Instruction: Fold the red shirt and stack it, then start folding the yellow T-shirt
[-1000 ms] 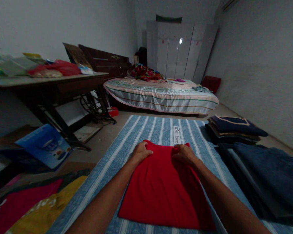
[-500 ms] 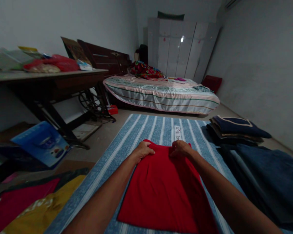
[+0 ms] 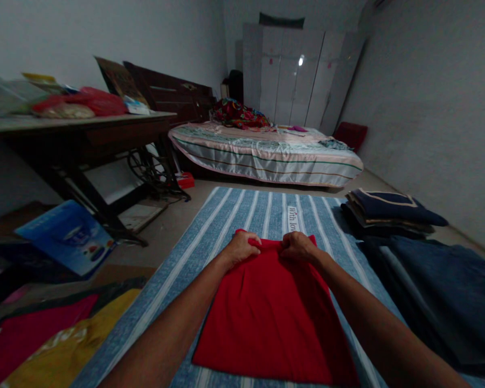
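A red cloth [image 3: 267, 312] lies flat on a blue and white striped mat [image 3: 242, 215] on the floor. My left hand [image 3: 240, 247] is closed on the cloth's far edge, left of centre. Close beside it, my right hand [image 3: 299, 247] pinches the same far edge. Both forearms reach over the cloth from the near side.
Folded dark clothes [image 3: 388, 211] and a dark blue spread [image 3: 440, 280] lie right of the mat. Red and yellow cloths [image 3: 48, 334] and a blue box [image 3: 67, 234] lie left. A dark table [image 3: 84, 140] stands at left, a bed [image 3: 267, 151] and white wardrobe [image 3: 299, 75] beyond.
My two hands have slid toward each other along the cloth's far edge, bunching it slightly. The view has shifted a little.
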The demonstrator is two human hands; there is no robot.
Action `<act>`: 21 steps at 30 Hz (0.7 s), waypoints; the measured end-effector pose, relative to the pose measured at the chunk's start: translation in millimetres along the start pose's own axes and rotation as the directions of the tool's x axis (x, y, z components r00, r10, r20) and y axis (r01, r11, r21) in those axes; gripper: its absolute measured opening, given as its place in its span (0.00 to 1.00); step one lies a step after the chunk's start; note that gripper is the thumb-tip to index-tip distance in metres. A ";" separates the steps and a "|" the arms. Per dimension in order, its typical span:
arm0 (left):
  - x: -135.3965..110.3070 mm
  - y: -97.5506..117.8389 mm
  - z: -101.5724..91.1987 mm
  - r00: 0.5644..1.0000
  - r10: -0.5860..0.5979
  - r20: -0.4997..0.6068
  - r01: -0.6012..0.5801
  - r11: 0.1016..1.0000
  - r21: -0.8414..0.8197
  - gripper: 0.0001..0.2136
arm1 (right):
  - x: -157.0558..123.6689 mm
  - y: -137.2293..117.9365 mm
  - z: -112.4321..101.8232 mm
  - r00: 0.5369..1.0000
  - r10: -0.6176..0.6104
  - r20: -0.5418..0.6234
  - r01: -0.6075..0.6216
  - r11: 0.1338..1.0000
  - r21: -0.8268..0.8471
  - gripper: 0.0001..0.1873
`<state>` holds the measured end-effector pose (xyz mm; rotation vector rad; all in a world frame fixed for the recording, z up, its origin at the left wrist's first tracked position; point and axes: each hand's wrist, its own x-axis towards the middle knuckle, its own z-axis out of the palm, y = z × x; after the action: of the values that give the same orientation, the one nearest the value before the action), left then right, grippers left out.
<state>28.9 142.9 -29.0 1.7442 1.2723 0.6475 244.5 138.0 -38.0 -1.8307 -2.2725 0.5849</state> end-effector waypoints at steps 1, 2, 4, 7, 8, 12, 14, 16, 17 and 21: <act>-3.7 0.0 -0.6 0.998 0.053 0.031 -0.054 0.998 0.024 0.09 | -3.9 0.4 -0.1 0.999 -0.029 -0.015 0.029 0.999 0.017 0.05; -8.0 0.0 -1.2 0.993 0.095 0.070 -0.098 0.994 0.042 0.09 | -8.5 0.9 -0.2 0.998 -0.058 -0.032 0.059 0.998 0.032 0.05; -18.3 0.0 -1.8 0.980 0.148 0.135 -0.156 0.986 0.057 0.09 | -19.3 2.3 -0.5 0.991 -0.112 -0.068 0.116 0.992 0.054 0.04; -35.1 0.7 -1.3 0.958 0.199 0.206 -0.216 0.974 0.067 0.09 | -37.5 3.5 -0.9 0.975 -0.191 -0.111 0.199 0.978 0.068 0.03; -40.2 1.0 -0.8 0.951 0.215 0.223 -0.235 0.970 0.065 0.09 | -43.3 3.5 -0.9 0.969 -0.216 -0.120 0.226 0.972 0.070 0.03; -53.3 0.2 2.7 0.933 0.235 0.274 -0.263 0.962 0.068 0.10 | -60.2 2.5 0.8 0.945 -0.294 -0.144 0.306 0.949 0.070 0.08; -54.5 -1.1 4.4 0.930 0.240 0.280 -0.268 0.961 0.066 0.09 | -63.8 2.5 2.6 0.936 -0.312 -0.161 0.326 0.943 0.064 0.09; -53.6 -2.0 5.0 0.932 0.239 0.272 -0.263 0.963 0.055 0.08 | -64.6 3.0 4.2 0.935 -0.313 -0.168 0.327 0.943 0.060 0.09; -52.8 -2.0 4.9 0.935 0.233 0.266 -0.255 0.966 0.049 0.08 | -64.4 3.1 4.7 0.937 -0.307 -0.168 0.320 0.946 0.057 0.10; -50.5 2.6 2.5 0.944 0.204 0.258 -0.218 0.976 0.025 0.08 | -61.0 0.6 3.1 0.946 -0.299 -0.126 0.301 0.953 0.001 0.28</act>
<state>14.7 94.6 -24.2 1.9552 0.9421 0.4933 258.2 78.5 -34.1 -1.4254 -2.3845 0.4274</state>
